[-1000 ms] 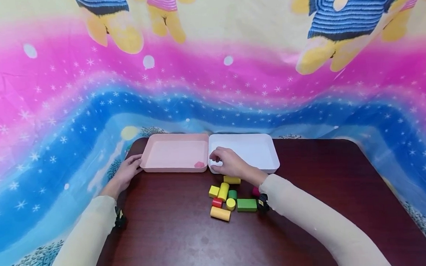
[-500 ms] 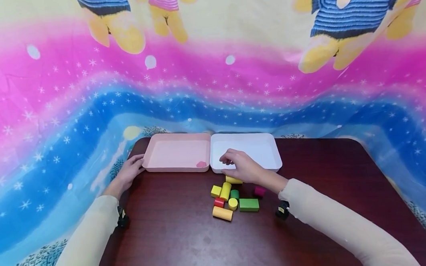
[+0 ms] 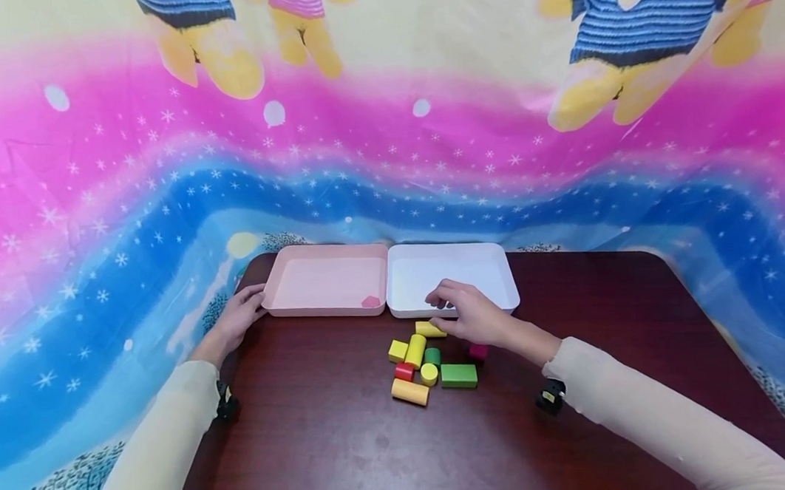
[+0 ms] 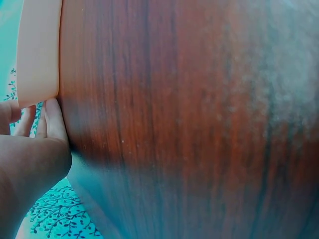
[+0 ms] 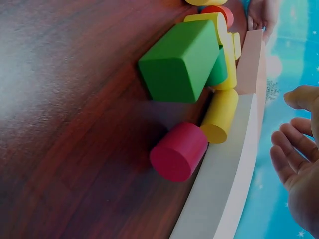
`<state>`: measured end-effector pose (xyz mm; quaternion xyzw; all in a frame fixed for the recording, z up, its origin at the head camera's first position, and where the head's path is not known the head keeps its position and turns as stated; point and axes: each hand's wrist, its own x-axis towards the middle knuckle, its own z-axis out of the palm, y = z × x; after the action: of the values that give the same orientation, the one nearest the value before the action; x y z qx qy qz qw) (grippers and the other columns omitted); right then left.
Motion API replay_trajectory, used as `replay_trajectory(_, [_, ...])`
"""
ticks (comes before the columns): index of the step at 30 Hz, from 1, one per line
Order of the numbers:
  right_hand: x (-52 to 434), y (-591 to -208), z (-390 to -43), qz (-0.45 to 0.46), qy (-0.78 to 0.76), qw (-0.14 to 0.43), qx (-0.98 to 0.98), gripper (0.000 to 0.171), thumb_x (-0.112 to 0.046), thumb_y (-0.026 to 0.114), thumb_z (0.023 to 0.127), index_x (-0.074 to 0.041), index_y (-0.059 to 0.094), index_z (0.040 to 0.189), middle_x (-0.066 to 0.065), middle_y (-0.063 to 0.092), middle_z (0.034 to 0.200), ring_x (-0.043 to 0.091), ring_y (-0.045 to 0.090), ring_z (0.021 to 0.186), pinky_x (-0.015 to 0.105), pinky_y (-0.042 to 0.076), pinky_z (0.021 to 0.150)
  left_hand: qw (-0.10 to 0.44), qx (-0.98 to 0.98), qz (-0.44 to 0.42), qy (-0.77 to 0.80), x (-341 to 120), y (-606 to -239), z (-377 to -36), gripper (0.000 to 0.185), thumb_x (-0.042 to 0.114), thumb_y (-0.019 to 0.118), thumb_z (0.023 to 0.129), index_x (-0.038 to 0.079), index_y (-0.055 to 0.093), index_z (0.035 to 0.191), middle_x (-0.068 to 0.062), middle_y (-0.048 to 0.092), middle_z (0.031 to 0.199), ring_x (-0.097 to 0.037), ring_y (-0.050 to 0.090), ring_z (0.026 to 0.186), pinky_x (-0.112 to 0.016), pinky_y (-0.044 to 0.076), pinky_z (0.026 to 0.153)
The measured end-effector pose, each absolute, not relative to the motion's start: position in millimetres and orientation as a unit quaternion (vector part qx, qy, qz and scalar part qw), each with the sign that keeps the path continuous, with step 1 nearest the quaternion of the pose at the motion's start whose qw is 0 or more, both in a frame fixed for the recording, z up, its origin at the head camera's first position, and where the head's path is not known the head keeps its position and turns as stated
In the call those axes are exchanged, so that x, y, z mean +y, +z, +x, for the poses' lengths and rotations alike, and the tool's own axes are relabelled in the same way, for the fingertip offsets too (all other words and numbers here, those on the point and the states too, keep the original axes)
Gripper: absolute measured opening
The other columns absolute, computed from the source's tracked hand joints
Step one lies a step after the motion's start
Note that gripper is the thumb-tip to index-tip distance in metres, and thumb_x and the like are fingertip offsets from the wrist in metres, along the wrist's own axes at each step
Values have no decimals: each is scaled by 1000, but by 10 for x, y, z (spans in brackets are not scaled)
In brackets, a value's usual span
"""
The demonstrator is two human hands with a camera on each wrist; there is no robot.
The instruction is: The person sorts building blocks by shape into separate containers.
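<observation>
While one pink block already lies in the pink tray, centre frame, the blocks below remain unsorted; the right hand hovers loosely curled, empty, over the white tray, and the left hand rests against the pink tray's edge.

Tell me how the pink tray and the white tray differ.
The pink tray stands left, the white tray right. The pink tray holds a small pink piece in its near right corner; the white tray shows nothing inside. The left hand touches the pink tray's outer edge; the right hand hovers over the white tray's near rim. Both are shallow, rectangular, side by side.
</observation>
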<state>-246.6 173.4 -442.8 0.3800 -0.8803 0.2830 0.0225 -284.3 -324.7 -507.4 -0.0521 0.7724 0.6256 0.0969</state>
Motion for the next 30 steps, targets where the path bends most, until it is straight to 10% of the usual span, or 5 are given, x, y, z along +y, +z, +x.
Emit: replay_trajectory(30, [2145,-4546,-2268,338,298,21,-892,30,-13,85,91,-4,73,117,7,70,108,22,68,98,45,63,87,110,763,-51,634,-3193,-4915,-2779,54,20,36,117,1,24,167,-28,27,168,-45,32,154,-57,31,126])
